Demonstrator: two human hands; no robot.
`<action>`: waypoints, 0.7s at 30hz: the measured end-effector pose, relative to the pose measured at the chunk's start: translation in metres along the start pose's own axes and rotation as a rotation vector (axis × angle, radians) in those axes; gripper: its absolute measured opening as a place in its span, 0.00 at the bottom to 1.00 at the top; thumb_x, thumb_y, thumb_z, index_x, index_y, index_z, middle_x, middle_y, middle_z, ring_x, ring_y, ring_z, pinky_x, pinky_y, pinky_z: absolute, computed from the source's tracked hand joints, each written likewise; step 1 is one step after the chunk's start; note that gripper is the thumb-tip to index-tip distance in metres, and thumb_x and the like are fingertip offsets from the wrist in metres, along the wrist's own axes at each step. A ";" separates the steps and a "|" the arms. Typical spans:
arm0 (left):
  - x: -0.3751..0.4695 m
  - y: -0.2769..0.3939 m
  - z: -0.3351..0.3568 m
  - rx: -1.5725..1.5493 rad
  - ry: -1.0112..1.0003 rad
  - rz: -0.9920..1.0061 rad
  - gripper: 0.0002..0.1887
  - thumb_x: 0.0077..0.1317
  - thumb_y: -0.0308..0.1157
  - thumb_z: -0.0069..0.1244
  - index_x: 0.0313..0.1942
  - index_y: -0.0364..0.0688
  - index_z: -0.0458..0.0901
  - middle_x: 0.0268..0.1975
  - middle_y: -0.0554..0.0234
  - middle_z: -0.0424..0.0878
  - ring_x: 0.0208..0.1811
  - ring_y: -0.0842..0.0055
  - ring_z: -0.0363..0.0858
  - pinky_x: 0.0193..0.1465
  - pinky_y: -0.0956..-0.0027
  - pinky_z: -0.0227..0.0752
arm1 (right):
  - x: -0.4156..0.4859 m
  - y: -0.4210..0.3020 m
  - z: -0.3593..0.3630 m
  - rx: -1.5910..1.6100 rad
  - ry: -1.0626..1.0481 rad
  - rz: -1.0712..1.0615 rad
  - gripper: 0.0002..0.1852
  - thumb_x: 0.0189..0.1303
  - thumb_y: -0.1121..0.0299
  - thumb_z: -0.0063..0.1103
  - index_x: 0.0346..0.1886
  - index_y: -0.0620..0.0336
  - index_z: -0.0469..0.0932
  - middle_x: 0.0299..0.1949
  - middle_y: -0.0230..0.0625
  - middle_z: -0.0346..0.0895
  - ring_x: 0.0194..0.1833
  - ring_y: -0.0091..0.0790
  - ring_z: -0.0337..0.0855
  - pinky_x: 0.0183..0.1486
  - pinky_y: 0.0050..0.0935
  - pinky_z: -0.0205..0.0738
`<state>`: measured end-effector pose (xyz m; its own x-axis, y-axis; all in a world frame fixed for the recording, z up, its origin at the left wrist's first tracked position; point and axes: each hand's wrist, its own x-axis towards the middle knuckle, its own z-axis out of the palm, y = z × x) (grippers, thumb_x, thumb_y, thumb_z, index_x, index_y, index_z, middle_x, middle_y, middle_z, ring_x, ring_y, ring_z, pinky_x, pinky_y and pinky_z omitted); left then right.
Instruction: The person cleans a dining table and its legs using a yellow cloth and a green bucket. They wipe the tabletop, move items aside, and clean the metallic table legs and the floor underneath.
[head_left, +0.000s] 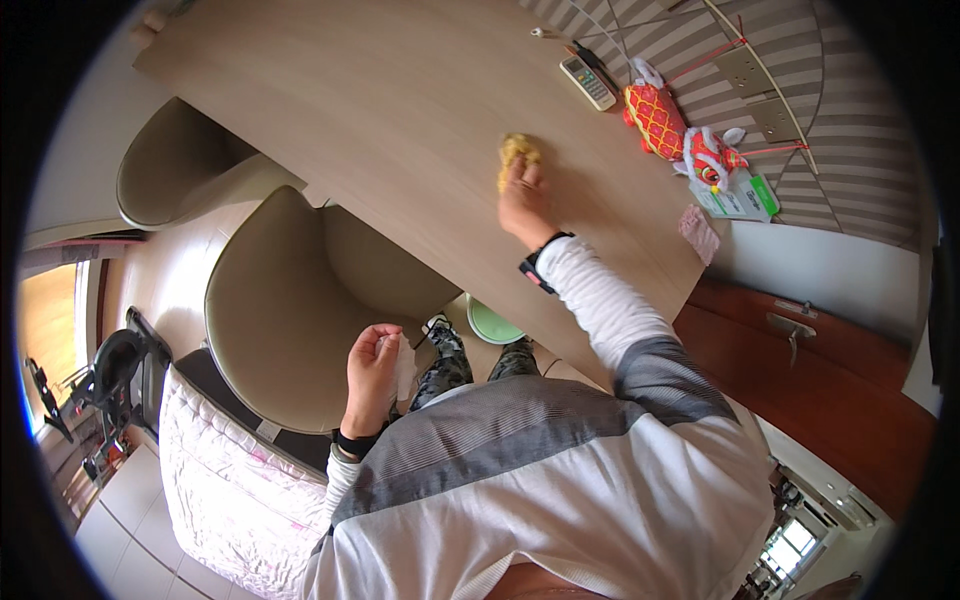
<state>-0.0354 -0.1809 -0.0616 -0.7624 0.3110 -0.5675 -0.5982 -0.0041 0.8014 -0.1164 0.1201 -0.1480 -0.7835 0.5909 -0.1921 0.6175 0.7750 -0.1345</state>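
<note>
On the light wood-grain table (360, 97) my right hand (526, 202) presses a crumpled yellow cloth (519, 150) against the top. Its fingers lie over the cloth and partly cover it. My left hand (373, 375) is off the table, in front of my body near a beige chair. A thin white tissue or cloth (406, 367) is pinched in it and hangs down beside the palm. Both wrists wear black bands.
Along the table's wall side lie a remote control (589, 82), a red lion-shaped plush toy (660, 124), green-and-white cards (739, 196) bearing writing and a pink cloth (699, 234). Beige chairs (270, 315) border the near edge. A green bucket (493, 322) stands by my feet.
</note>
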 end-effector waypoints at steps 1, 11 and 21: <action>0.002 0.002 -0.004 -0.037 -0.009 -0.026 0.04 0.66 0.28 0.44 0.38 0.39 0.74 0.28 0.76 0.72 0.26 0.92 0.66 0.27 0.85 0.60 | 0.000 -0.012 0.000 0.017 0.031 -0.029 0.30 0.58 0.68 0.44 0.65 0.56 0.49 0.60 0.43 0.54 0.55 0.50 0.63 0.54 0.50 0.62; 0.012 0.011 -0.021 -0.066 -0.015 -0.075 0.04 0.66 0.27 0.43 0.38 0.39 0.74 0.28 0.76 0.73 0.27 0.92 0.67 0.29 0.86 0.61 | -0.053 0.134 -0.048 -0.343 -0.041 -0.371 0.25 0.52 0.76 0.46 0.57 0.48 0.67 0.57 0.32 0.61 0.48 0.43 0.65 0.50 0.40 0.64; 0.011 -0.004 0.025 0.040 -0.054 -0.041 0.04 0.66 0.27 0.44 0.38 0.38 0.74 0.29 0.76 0.72 0.27 0.92 0.66 0.29 0.86 0.60 | -0.017 0.102 -0.026 -0.131 0.216 -0.622 0.20 0.53 0.73 0.46 0.52 0.46 0.72 0.52 0.29 0.66 0.47 0.40 0.68 0.46 0.41 0.64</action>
<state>-0.0352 -0.1541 -0.0658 -0.7225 0.3613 -0.5894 -0.6172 0.0471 0.7854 -0.0426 0.1949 -0.1329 -0.9954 0.0469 0.0835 0.0440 0.9984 -0.0359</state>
